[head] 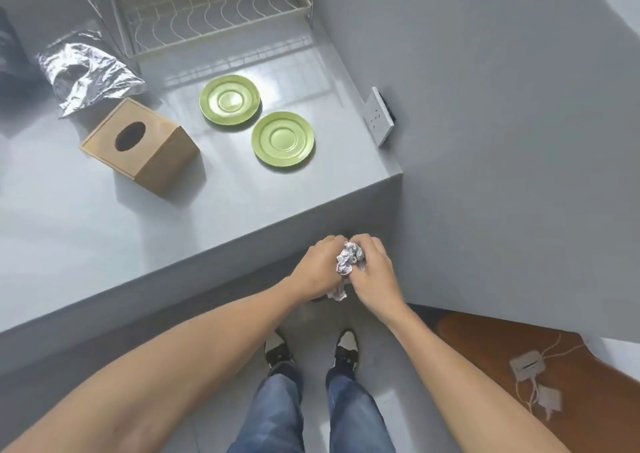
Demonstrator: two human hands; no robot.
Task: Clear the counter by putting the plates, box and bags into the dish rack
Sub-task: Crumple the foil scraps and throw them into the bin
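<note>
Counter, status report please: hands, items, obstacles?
Both hands shut on crumpled bag. Plates, box, foil bag on counter. Rack empty, path clear.

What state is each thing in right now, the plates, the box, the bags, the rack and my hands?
Far green plate: flat on the counter, face up.
Near green plate: flat on the counter, face up.
Tissue box: on the counter, oval opening up.
Silver bag: crumpled, lying on the counter.
Dish rack: nothing in its slots.
Crumpled bag: balled between both hands.
Left hand: closed on the crumpled bag.
Right hand: closed on the crumpled bag.
</note>
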